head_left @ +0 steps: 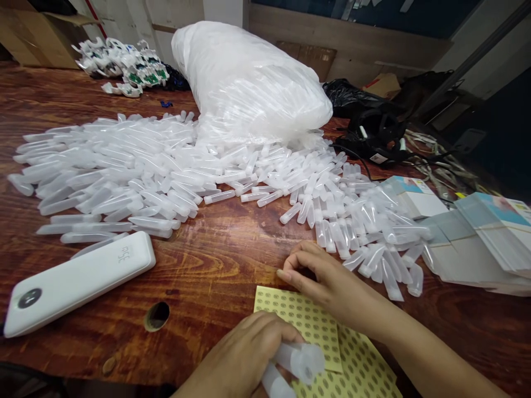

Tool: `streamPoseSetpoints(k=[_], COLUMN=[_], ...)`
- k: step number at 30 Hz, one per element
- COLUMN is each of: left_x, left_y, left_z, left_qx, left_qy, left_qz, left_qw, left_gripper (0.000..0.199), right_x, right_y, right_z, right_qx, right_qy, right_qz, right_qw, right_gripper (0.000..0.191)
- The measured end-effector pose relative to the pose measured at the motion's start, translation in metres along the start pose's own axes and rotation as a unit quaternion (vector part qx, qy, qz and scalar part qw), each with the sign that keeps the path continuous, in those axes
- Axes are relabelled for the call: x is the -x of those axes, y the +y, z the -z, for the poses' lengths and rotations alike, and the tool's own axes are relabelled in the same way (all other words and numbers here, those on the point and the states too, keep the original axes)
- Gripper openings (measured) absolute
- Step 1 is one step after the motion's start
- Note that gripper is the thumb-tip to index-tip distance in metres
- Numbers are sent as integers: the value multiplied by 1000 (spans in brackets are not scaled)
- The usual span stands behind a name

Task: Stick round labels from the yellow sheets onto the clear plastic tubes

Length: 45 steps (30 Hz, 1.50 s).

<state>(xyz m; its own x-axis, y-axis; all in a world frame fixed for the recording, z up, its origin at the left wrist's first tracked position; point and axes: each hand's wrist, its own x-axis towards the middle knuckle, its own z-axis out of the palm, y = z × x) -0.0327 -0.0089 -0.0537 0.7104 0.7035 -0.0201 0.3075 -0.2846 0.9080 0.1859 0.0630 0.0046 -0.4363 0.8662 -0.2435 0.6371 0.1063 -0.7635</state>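
My left hand (249,351) is closed around a few translucent plastic tubes (305,362), their round ends sticking out to the right. Under and beside them lie yellow sheets of small round stickers (286,304), one overlapping another. Over the top sheet's upper edge is my right hand (315,271), fingers curled and the thumb tip close to the index finger. Whether something tiny sits in that pinch, I cannot make out. Just beyond the right hand, a large spread of similar loose tubes (136,160) reaches across the wooden table (207,260).
A big white plastic bag (249,77) stands behind the tubes. At left lies a white power bank (83,282), near a round hole (156,316) in the tabletop. Stacked printed cards (489,237) are at right, with black headgear and cables (373,135) behind. White-and-green parts (128,66) sit far left.
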Motion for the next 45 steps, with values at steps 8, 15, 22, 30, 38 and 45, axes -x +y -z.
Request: streamPoseSetpoints(k=[8, 15, 22, 30, 38, 45], left_x=[-6, -5, -3, -3, -3, -4], left_y=[13, 19, 13, 14, 4, -1], left_z=[10, 11, 5, 8, 1, -2], left_qx=[87, 116, 116, 100, 103, 93], left_qy=[33, 51, 64, 68, 80, 87], left_qz=[24, 34, 21, 15, -19, -42], left_qw=[995, 991, 991, 993, 991, 991], left_gripper=[17, 16, 17, 24, 39, 27], right_x=[53, 66, 65, 67, 63, 66], right_y=[-20, -26, -29, -15, -18, -20], right_z=[23, 8, 6, -11, -15, -19], right_qx=[-104, -70, -32, -34, -186, -182], right_qy=[-44, -27, -6, 58, 39, 28], right_qz=[-26, -26, -5, 55, -96, -94], right_qw=[993, 997, 999, 996, 977, 978], right_gripper=[24, 18, 12, 10, 24, 23])
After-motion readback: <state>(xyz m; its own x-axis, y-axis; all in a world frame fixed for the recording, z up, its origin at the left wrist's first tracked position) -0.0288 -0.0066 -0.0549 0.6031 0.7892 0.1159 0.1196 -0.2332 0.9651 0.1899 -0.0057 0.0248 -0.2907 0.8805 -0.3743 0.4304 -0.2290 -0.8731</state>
